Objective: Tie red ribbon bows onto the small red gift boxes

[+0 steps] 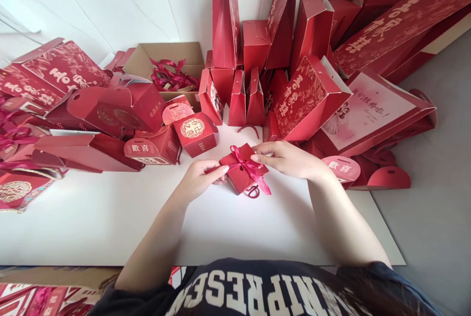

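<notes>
A small red gift box [239, 182] sits on the white table in front of me, with a pink ribbon [246, 164] tied in a bow on its top. My left hand [201, 176] grips the box's left side, the thumb lying at the ribbon and the other fingers partly hidden below. At the upper right corner, my right hand [281, 158] pinches the box and ribbon edge between thumb and fingers. A dark red cord loop [253, 192] shows at the box's near side, resting on the table.
Behind my hands stand several red paper bags [225, 26]. A cardboard carton [165, 51] holds loose pink ribbons. Red gift boxes [195, 134] and bags crowd the left, while a large bag [371, 110] leans at right. The white table [110, 223] ends near my body.
</notes>
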A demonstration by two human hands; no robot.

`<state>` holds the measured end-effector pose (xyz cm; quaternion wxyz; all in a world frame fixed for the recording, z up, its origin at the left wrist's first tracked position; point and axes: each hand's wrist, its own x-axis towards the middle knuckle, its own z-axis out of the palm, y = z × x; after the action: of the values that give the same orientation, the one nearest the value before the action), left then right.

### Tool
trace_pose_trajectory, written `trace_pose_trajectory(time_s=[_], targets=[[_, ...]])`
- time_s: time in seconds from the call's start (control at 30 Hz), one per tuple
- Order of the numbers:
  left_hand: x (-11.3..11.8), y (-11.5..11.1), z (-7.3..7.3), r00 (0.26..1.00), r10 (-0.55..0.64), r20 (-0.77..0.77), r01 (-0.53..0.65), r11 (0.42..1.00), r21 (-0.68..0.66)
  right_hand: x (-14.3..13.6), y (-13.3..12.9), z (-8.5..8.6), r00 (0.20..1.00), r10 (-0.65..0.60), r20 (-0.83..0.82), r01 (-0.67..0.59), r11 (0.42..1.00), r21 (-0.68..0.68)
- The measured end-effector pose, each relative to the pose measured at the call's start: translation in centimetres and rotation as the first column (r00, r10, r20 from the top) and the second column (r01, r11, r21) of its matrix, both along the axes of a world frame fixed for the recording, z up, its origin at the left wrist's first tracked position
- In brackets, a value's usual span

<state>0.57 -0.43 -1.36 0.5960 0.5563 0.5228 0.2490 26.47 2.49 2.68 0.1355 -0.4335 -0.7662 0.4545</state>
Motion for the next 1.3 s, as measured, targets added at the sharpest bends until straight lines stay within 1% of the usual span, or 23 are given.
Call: trace_pose_trajectory(time_s=[0.17, 0.3, 0.37, 0.4, 0.43, 0.47, 0.5, 0.53, 0.57, 0.6, 0.63, 0.67, 0.7, 0.73, 0.8, 0.9, 1.0, 1.17, 1.3], targets=[[0.0, -0.1, -0.1, 0.996, -0.085, -0.024, 0.086, 0.996, 0.038, 0.1, 0.1, -0.2, 1.0, -0.006, -0.011, 0.006, 1.0, -0.006], [-0.1, -0.1, 0.0, 0.991, -0.126, -0.037, 0.128, 0.989, 0.073, 0.1, 0.3, -0.5, 0.999, -0.034, -0.013, 0.033, 0.999, -0.029], [-0.1, -0.2, 0.2, 0.983, -0.164, -0.083, 0.172, 0.98, 0.097, 0.1, 0.3, -0.5, 0.999, -0.045, -0.018, 0.045, 0.999, -0.031], [-0.1, -0.2, 0.3, 0.977, -0.164, -0.137, 0.181, 0.976, 0.122, 0.0, 0.2, -0.5, 0.999, -0.046, -0.023, 0.045, 0.999, -0.028], [-0.1, -0.3, 0.5, 0.97, -0.125, -0.21, 0.163, 0.971, 0.174, 0.0, 0.2, -0.5, 0.999, -0.042, -0.03, 0.042, 0.999, -0.019], [0.0, -0.4, 0.7, 0.959, -0.036, -0.281, 0.113, 0.958, 0.263, -0.1, 0.2, -0.4, 0.999, -0.035, -0.039, 0.035, 0.999, -0.009], [0.2, -0.4, 0.8, 0.941, 0.091, -0.326, 0.044, 0.921, 0.387, -0.3, 0.1, -0.4, 0.998, -0.025, -0.051, 0.025, 1.0, 0.003], [0.5, -0.6, 1.0, 0.917, 0.225, -0.329, -0.021, 0.852, 0.523, -0.5, 0.1, -0.4, 0.998, -0.012, -0.06, 0.013, 1.0, 0.014], [0.9, -0.7, 1.1, 0.896, 0.329, -0.298, -0.065, 0.762, 0.645, -0.7, 0.0, -0.4, 0.998, 0.002, -0.066, 0.0, 1.0, 0.024], [1.3, -0.9, 1.1, 0.887, 0.381, -0.26, -0.076, 0.677, 0.732, -0.9, 0.0, -0.5, 0.998, 0.016, -0.068, -0.014, 0.999, 0.029], [1.8, -1.1, 1.0, 0.894, 0.38, -0.238, -0.057, 0.623, 0.78, -1.1, -0.1, -0.6, 0.997, 0.03, -0.068, -0.028, 0.999, 0.029], [2.2, -1.4, 0.9, 0.906, 0.35, -0.239, -0.022, 0.602, 0.799, -1.3, -0.1, -0.7, 0.997, 0.041, -0.066, -0.04, 0.999, 0.027], [2.7, -1.6, 0.8, 0.916, 0.311, -0.254, 0.016, 0.605, 0.796, -1.5, -0.2, -0.9, 0.997, 0.049, -0.061, -0.048, 0.999, 0.026], [3.0, -1.8, 0.5, 0.924, 0.273, -0.269, 0.045, 0.619, 0.784, -1.7, -0.2, -1.0, 0.997, 0.052, -0.057, -0.051, 0.998, 0.026], [3.4, -2.1, 0.1, 0.934, 0.211, -0.287, 0.076, 0.669, 0.74, -1.9, -0.3, -1.2, 0.997, 0.052, -0.049, -0.05, 0.998, 0.033], [3.3, -2.1, -0.2, 0.95, 0.139, -0.28, 0.083, 0.751, 0.655, -1.9, -0.3, -1.2, 0.998, 0.05, -0.047, -0.048, 0.998, 0.046], [3.0, -1.9, -0.1, 0.962, 0.083, -0.26, 0.087, 0.809, 0.581, -1.8, -0.3, -1.2, 0.998, 0.044, -0.054, -0.041, 0.997, 0.058], [2.8, -1.6, 0.0, 0.969, 0.018, -0.248, 0.111, 0.86, 0.498, -1.8, 0.1, -1.9, 0.997, 0.046, -0.063, -0.042, 0.997, 0.062], [2.5, -1.5, -0.2, 0.971, 0.001, -0.239, 0.117, 0.872, 0.476, -2.1, 0.5, -2.5, 0.998, 0.038, -0.052, -0.036, 0.999, 0.041]])
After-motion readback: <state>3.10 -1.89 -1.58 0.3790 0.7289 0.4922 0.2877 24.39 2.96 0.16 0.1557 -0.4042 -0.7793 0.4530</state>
